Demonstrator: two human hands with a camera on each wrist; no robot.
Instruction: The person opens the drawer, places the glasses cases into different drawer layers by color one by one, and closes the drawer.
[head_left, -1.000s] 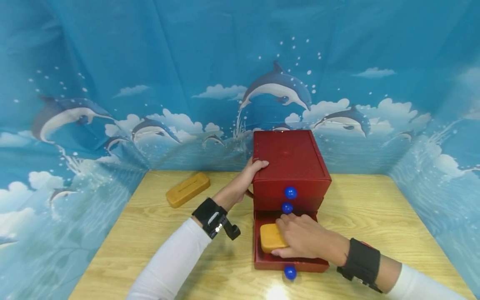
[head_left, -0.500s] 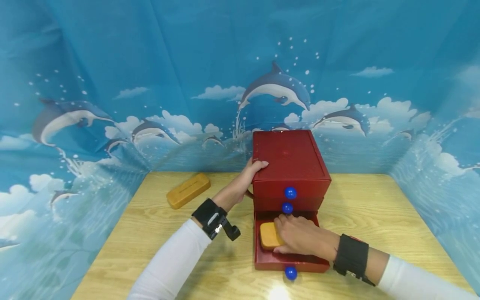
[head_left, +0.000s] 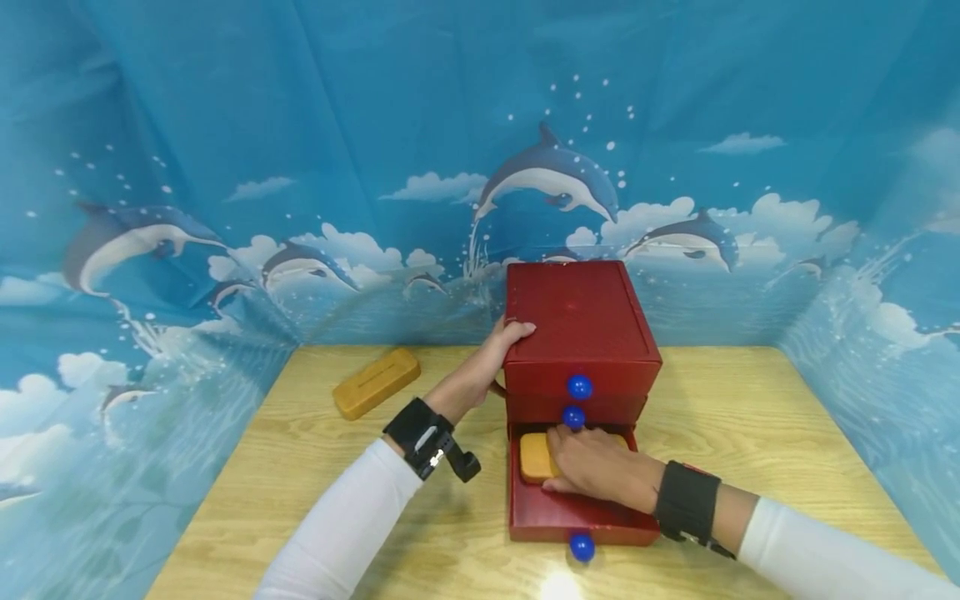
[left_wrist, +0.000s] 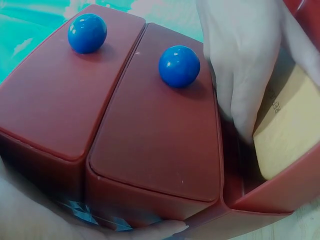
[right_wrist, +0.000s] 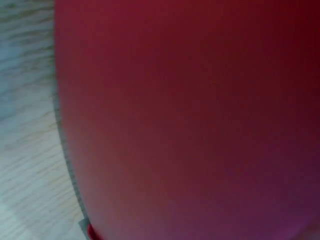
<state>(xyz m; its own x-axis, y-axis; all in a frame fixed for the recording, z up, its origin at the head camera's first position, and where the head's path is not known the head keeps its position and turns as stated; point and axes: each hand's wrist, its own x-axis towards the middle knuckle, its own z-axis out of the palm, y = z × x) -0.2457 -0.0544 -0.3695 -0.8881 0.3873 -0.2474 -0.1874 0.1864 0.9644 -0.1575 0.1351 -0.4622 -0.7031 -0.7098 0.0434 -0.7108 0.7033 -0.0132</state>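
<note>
A red drawer cabinet (head_left: pixel 577 312) with blue ball knobs stands on the table, its bottom drawer (head_left: pixel 577 512) pulled out. My left hand (head_left: pixel 487 362) rests against its left side, thumb lying over the top edge and fingers straight along the side. Inside the drawer, a yellow rounded case (head_left: pixel 534 458), shaped like a glasses case, lies crosswise toward the back. My right hand (head_left: pixel 600 462) grips it from above, fingers over the far side and thumb at the near side. The left wrist view shows lettering on the case (left_wrist: pixel 292 122). Red blur fills most of the right wrist view.
A second yellow case (head_left: pixel 377 383) lies on the wooden table (head_left: pixel 720 400) at the back left. The two upper drawers, with blue knobs (head_left: pixel 580 387), are closed. Behind the table hangs a blue dolphin-print cloth (head_left: pixel 360 125).
My right hand has slid the gripped case from the drawer's middle toward its back, under the upper drawers. The left hand has stayed in place on the cabinet.
</note>
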